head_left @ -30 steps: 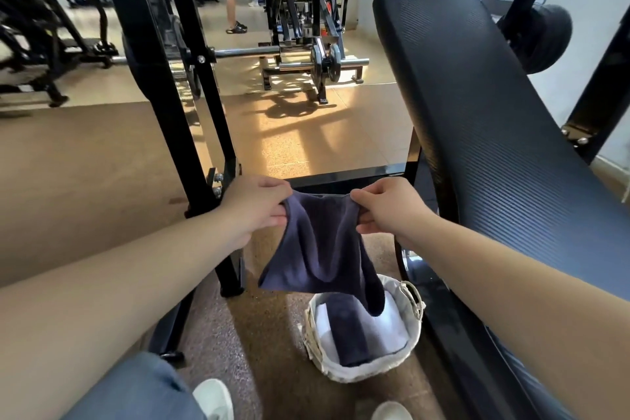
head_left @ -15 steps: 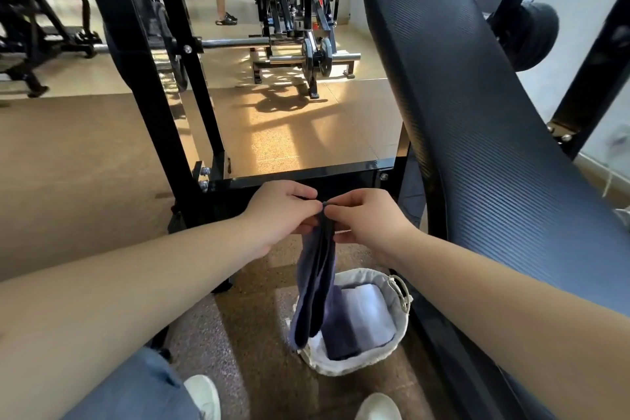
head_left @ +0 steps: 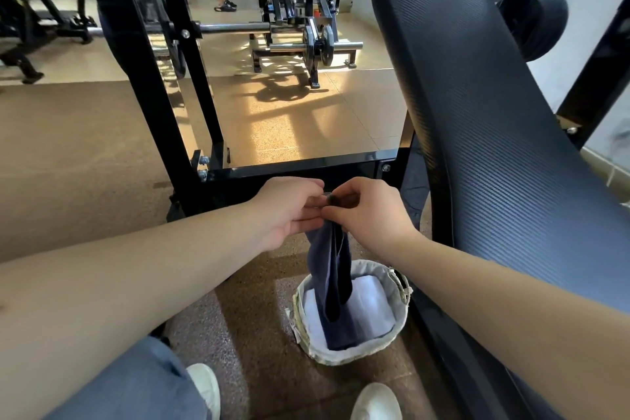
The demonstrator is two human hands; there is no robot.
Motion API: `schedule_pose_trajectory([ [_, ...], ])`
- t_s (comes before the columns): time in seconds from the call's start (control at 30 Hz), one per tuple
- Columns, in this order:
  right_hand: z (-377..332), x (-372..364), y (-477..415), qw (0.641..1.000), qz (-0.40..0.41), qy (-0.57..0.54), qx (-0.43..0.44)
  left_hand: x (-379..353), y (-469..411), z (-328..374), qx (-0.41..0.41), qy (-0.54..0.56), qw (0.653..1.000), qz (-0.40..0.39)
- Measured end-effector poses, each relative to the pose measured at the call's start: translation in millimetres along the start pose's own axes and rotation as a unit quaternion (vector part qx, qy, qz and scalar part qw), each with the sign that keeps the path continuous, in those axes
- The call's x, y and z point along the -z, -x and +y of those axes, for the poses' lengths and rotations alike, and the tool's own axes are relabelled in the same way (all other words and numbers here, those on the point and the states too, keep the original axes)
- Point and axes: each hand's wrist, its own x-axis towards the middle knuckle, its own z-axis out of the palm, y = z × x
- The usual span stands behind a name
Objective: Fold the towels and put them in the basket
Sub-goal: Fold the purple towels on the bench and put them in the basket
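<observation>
Both the left hand (head_left: 289, 211) and right hand (head_left: 370, 215) pinch the dark towel (head_left: 329, 262) — top edge hidden between curled fingers (head_left: 308, 203). Its tail merges with dark cloth (head_left: 344, 334) in the basket (head_left: 399, 286).

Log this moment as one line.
step: folding | left hand: pinches dark towel top | right hand: pinches same edge | towel: hangs doubled over basket | inside: white towel

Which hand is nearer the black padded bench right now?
Right. The right hand is just left of the black padded bench, pinching the dark blue towel; the left hand sits farther left, across the towel.
</observation>
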Motion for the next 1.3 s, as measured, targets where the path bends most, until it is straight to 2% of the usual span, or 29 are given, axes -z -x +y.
schedule_pose_trajectory([
  [0.27,13.1,2.0,-6.7,1.0,0.001,0.013,-0.026,2.0,-4.7,5.4,-0.004,-0.106,0.992,-0.062],
  [0.47,13.4,11.7,-12.3,0.997,-0.035,-0.057,-0.042,29.1,-23.9,5.5,-0.053,-0.23,0.971,0.031],
  [0.53,14.2,14.3,-13.9,0.996,-0.04,-0.066,-0.037,43.0,-29.2,1.6,-0.057,-0.273,0.96,0.039],
  [0.63,14.6,15.3,-14.9,0.995,-0.047,-0.075,-0.034,56.5,-32.4,-2.9,-0.056,-0.304,0.951,0.008],
  [0.77,14.1,13.8,-14.7,0.995,-0.042,-0.086,-0.03,61.0,-29.8,-2.9,-0.037,-0.314,0.946,-0.078],
  [0.9,15.4,12.6,-14.1,0.992,-0.044,-0.114,-0.033,58.5,-28.6,-8.0,-0.061,-0.402,0.907,-0.11],
  [1.13,19.7,12.8,-16.6,0.99,-0.054,-0.129,-0.024,51.7,-29.7,-9.8,-0.11,-0.54,0.832,-0.06],
  [1.17,20.5,13.0,-16.7,0.99,-0.053,-0.13,-0.022,51.8,-30.5,-9.4,-0.114,-0.536,0.834,-0.056],
  [1.3,24.3,14.7,-17.0,0.989,-0.052,-0.135,-0.025,55.8,-31.5,-8.4,-0.115,-0.453,0.881,-0.075],
])
